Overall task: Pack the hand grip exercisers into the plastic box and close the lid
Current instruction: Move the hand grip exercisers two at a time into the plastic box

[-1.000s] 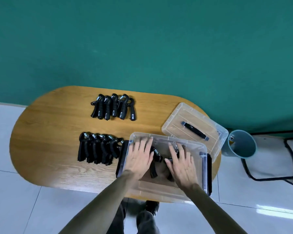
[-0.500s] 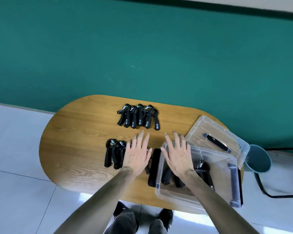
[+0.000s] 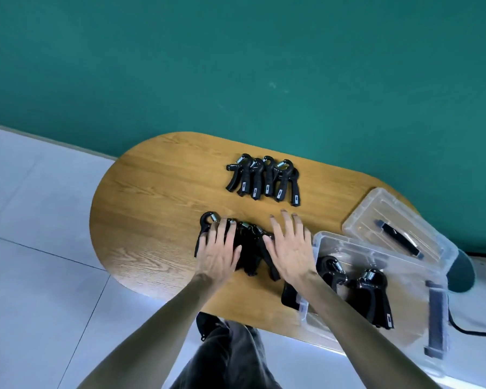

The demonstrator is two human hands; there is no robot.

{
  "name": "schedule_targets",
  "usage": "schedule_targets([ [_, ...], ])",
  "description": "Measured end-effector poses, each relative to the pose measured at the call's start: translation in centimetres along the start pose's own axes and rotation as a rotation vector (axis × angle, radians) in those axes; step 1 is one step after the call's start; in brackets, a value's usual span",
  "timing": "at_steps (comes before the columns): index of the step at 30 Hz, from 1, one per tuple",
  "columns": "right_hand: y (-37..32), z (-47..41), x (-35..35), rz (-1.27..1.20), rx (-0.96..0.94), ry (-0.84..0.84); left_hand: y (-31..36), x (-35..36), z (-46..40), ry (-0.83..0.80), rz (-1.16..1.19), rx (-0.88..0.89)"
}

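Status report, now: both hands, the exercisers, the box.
Left hand and right hand flat on the near row of exercisers, nothing gripped. Two exercisers in the plastic box; far row untouched. Lid off, behind the box.

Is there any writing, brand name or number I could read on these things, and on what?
Nothing can be read.
Far row of hand grip exercisers: small pale labels on the handles, too small and blurred to read.
Exerciser in the plastic box: a pale label near the handle end, also unreadable.
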State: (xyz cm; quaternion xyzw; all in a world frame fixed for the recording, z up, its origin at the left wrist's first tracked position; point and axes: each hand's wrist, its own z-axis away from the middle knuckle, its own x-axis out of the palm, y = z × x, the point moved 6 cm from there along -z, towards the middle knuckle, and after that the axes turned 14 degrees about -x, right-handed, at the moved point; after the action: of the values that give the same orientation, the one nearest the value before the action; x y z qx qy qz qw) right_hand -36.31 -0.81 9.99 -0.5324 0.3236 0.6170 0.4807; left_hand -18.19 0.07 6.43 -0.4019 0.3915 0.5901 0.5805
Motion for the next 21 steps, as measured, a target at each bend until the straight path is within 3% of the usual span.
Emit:
schedule_targets([
  [10,-1.2,-5.8,3.4,0.027,-0.103,-0.077,-2.7,2.7,-2.4,-0.04,-0.033,-0.083],
  [21,-0.6,-13.6,5.0,0.032,-0.199,-0.042,-3.6,6.7,-6.2,-0.15,-0.007,-0.154],
])
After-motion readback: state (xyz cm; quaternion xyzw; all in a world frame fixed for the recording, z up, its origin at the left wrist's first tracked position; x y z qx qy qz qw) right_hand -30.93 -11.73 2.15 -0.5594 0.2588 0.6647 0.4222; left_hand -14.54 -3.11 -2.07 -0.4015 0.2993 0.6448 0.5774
